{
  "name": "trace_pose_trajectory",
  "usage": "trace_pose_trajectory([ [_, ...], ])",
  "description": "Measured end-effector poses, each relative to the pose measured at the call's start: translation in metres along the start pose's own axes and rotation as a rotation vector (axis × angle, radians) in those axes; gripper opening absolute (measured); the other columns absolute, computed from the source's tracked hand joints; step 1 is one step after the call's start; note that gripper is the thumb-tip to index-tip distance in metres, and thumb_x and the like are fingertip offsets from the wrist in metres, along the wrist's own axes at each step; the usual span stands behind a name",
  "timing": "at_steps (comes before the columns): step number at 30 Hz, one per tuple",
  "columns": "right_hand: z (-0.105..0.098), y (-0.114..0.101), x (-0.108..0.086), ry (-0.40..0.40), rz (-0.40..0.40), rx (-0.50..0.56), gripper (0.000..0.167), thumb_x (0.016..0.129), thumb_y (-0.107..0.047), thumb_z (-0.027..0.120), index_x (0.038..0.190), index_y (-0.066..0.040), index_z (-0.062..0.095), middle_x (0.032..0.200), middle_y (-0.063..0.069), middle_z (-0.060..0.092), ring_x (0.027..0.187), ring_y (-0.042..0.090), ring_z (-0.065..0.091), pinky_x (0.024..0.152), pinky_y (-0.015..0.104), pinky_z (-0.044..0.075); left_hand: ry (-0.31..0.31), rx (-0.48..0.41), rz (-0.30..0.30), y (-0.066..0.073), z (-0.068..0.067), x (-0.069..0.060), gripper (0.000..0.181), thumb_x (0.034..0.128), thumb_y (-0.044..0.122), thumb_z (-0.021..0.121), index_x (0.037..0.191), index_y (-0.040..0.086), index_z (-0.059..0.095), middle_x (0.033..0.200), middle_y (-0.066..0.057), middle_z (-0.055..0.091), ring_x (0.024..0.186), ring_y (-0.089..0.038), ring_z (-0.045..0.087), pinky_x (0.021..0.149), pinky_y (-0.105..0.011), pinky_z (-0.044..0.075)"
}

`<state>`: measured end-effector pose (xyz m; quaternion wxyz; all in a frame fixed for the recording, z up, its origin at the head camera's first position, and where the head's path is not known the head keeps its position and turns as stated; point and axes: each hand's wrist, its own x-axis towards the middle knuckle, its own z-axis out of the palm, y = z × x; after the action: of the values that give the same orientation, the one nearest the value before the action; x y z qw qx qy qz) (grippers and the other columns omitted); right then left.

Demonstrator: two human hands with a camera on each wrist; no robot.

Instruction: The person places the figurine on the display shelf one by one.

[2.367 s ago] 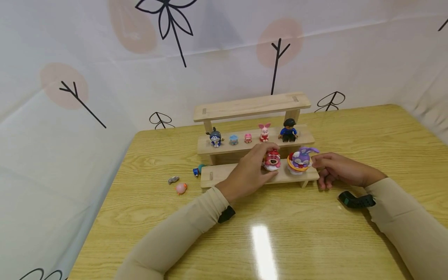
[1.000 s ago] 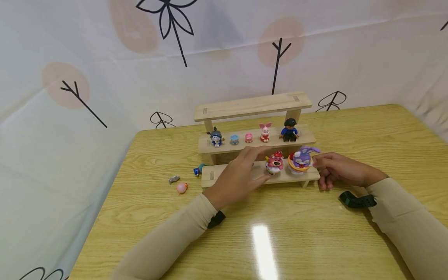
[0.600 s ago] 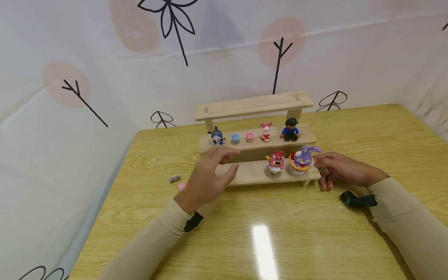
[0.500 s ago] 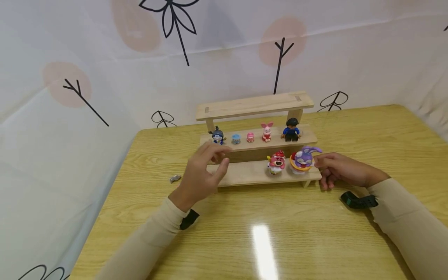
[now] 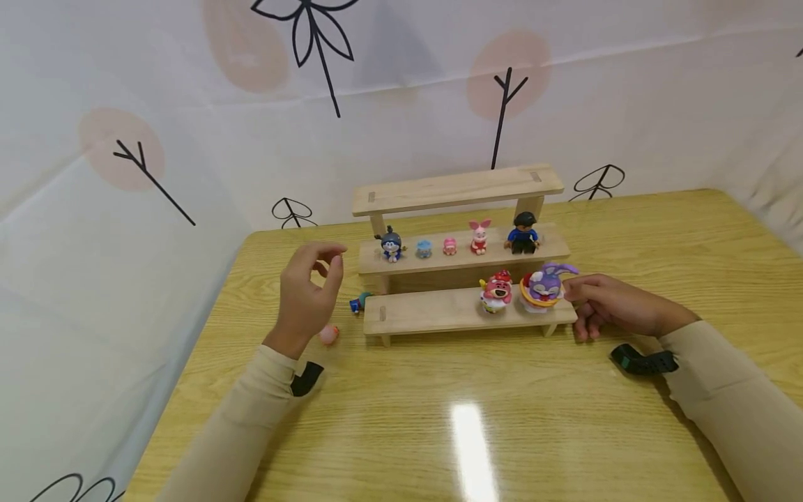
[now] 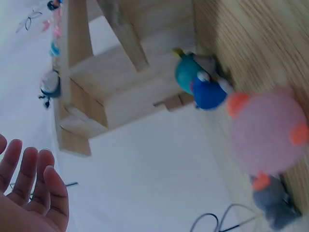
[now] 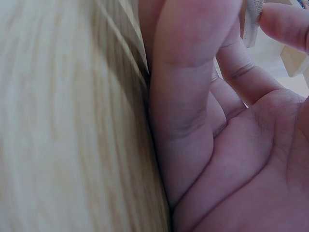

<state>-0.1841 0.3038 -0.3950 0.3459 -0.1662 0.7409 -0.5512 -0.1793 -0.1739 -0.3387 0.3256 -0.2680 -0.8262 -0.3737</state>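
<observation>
My left hand (image 5: 309,293) is in the air left of the stepped wooden shelf (image 5: 414,314), fingers loosely bent and holding nothing. Below it on the table lie a round pink toy (image 5: 328,335), a blue-and-teal figure (image 5: 359,302) and a small grey toy (image 6: 276,203), which the hand hides in the head view. My right hand (image 5: 617,305) rests on the table at the shelf's right end, fingers loosely curled, fingertips close to a purple rabbit figure (image 5: 543,286). A fingertip appears to touch the wood (image 7: 252,21). Left of the rabbit stands a pink bear figure (image 5: 497,293).
Along the middle step stand a dark-blue figure (image 5: 392,245), a small blue figure (image 5: 424,249), a small pink figure (image 5: 449,246), a piglet figure (image 5: 479,238) and a figure in a black cap (image 5: 523,233). A patterned cloth (image 5: 401,125) hangs behind the table.
My left hand has let go of the pink bear figure on the bottom step and moved left, past the shelf's left end. The right hand has stayed in place.
</observation>
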Motion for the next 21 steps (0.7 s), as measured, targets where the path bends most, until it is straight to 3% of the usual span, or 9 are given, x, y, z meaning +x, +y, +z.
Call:
trace_pose_trajectory([
  [4, 0.001, -0.001, 0.0, 0.004, 0.003, -0.001, 0.029, 0.111, -0.024, 0.032, 0.116, -0.004, 0.052, 0.075, 0.008, 0.07, 0.067, 0.018, 0.068, 0.061, 0.034, 0.059, -0.011, 0.017, -0.085, -0.013, -0.004, -0.002, 0.018, 0.0998, 0.011, 0.056, 0.11, 0.002, 0.068, 0.099, -0.014, 0.067, 0.087, -0.023, 0.061, 0.069, -0.04, 0.051],
  [7, 0.001, -0.001, 0.0, 0.012, 0.016, -0.004, 0.027, 0.111, -0.025, 0.032, 0.11, -0.005, 0.05, 0.074, 0.007, 0.07, 0.067, 0.018, 0.068, 0.061, 0.035, 0.06, -0.087, 0.029, -0.189, -0.021, -0.006, -0.003, 0.019, 0.1014, 0.013, 0.055, 0.113, 0.004, 0.067, 0.102, -0.012, 0.067, 0.088, -0.022, 0.061, 0.069, -0.038, 0.051],
  [9, 0.002, -0.001, 0.0, 0.019, 0.026, -0.006, 0.026, 0.111, -0.026, 0.033, 0.108, -0.006, 0.049, 0.073, 0.007, 0.07, 0.066, 0.018, 0.068, 0.061, 0.035, 0.06, -0.182, 0.047, -0.273, -0.026, -0.006, -0.004, 0.02, 0.1027, 0.015, 0.054, 0.115, 0.006, 0.066, 0.105, -0.01, 0.066, 0.09, -0.022, 0.061, 0.07, -0.035, 0.051],
  [13, 0.002, -0.001, 0.0, 0.024, 0.038, -0.011, 0.025, 0.111, -0.028, 0.033, 0.109, -0.006, 0.047, 0.073, 0.007, 0.069, 0.066, 0.019, 0.068, 0.062, 0.036, 0.06, -0.438, 0.09, -0.417, -0.032, -0.006, -0.006, 0.025, 0.1033, 0.019, 0.052, 0.125, 0.011, 0.063, 0.116, -0.009, 0.063, 0.097, -0.024, 0.061, 0.075, -0.037, 0.052],
  [18, 0.001, -0.001, 0.0, 0.011, 0.018, -0.008, 0.029, 0.111, -0.026, 0.032, 0.112, -0.005, 0.053, 0.075, 0.007, 0.07, 0.067, 0.019, 0.068, 0.061, 0.036, 0.059, -0.75, 0.071, -0.478, -0.037, -0.005, -0.008, 0.041, 0.1001, 0.021, 0.057, 0.141, 0.015, 0.053, 0.132, -0.011, 0.055, 0.107, -0.028, 0.059, 0.085, -0.045, 0.055],
  [21, 0.001, -0.002, 0.0, 0.001, 0.005, -0.003, 0.031, 0.111, -0.025, 0.032, 0.111, -0.005, 0.054, 0.076, 0.007, 0.07, 0.067, 0.018, 0.068, 0.061, 0.036, 0.059, -0.861, 0.053, -0.471, -0.039, -0.002, -0.01, 0.05, 0.0978, 0.025, 0.064, 0.145, 0.017, 0.049, 0.137, -0.011, 0.052, 0.109, -0.027, 0.061, 0.09, -0.045, 0.055],
])
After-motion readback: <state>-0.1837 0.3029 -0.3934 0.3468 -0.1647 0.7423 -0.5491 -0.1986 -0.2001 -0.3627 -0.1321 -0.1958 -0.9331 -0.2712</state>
